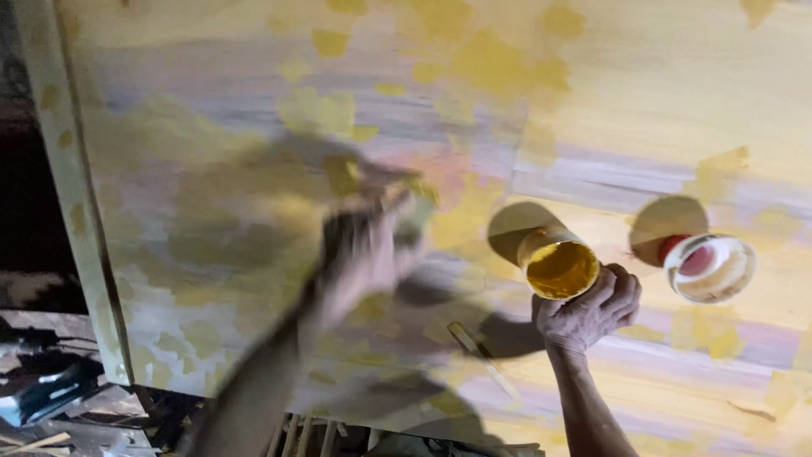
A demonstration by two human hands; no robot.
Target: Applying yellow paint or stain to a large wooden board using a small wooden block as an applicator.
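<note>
Low in the frame, at the bottom left, lies a dark pile of scrap [51,398], wood bits and something shiny, below the edge of a big board [660,101]. The board fills most of the picture. It is pale wood with yellow patches and soft purple streaks on it. The left hand [364,254] is near the middle of the frame, over the board. It is very blurry, so it looks to be moving fast. It seems to hold something small near its top, maybe a tool for spreading the yellow stuff, but I cannot tell what it is, and I cannot tell how its fingers are set. The right hand [589,311] is at the lower right. Its fingers are curled close together and rest against the side of a small cup [558,264] full of thick yellow paste. The cup sits on the board just above the hand, most likely held there so it does not slide and stays close for the other hand to dip into. Farther right, apart from the cup, stands a white tub [709,267] with a red lid part beside it. Both cast round dark shadows up and to the left. A thin stick [482,355] lies on the board below the cup.
</note>
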